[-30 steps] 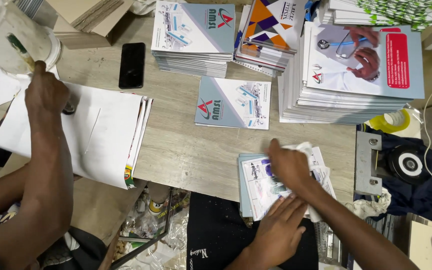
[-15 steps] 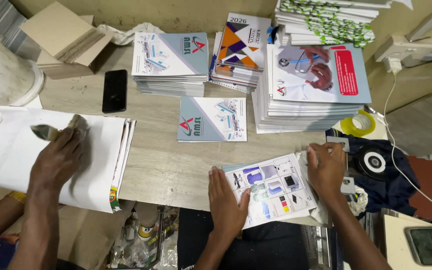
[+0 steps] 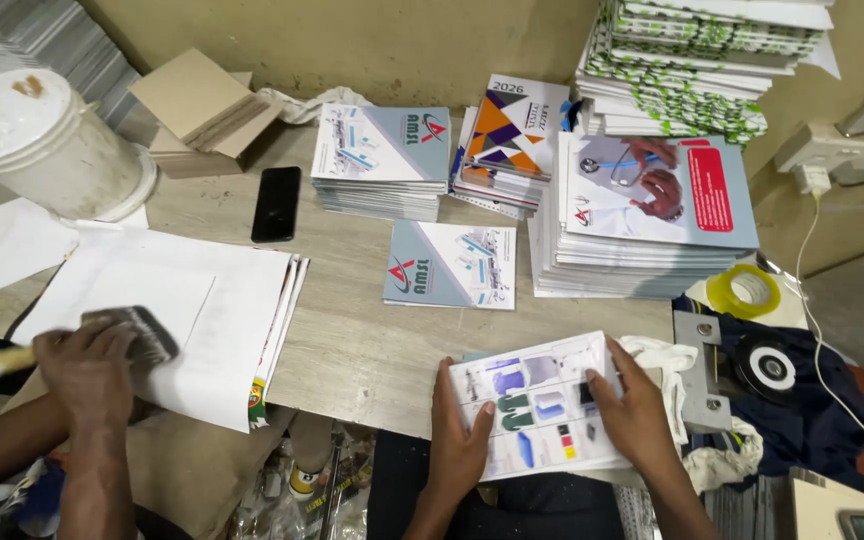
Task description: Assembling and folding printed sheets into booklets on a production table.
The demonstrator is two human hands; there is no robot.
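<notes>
My left hand (image 3: 457, 440) lies along the left edge of a printed sheet (image 3: 537, 400) with small coloured pictures, at the table's front edge. On the sheet's right edge is my right hand (image 3: 634, 410), fingers spread over it. The two hands hold the sheet between them on top of a small stack. A white cloth (image 3: 664, 356) lies just right of my right hand.
A co-worker's hand (image 3: 87, 365) drags a wide brush (image 3: 142, 335) over a stack of white sheets (image 3: 222, 310) at the left. Behind are a white bucket (image 3: 47, 150), a black phone (image 3: 276, 203), a single booklet (image 3: 450, 265), booklet piles (image 3: 382, 165) (image 3: 652, 215), yellow tape (image 3: 742, 291).
My hands have moved apart to the two sides of the printed sheet. The co-worker's brush came from the bucket down onto the white sheets and slid toward the front.
</notes>
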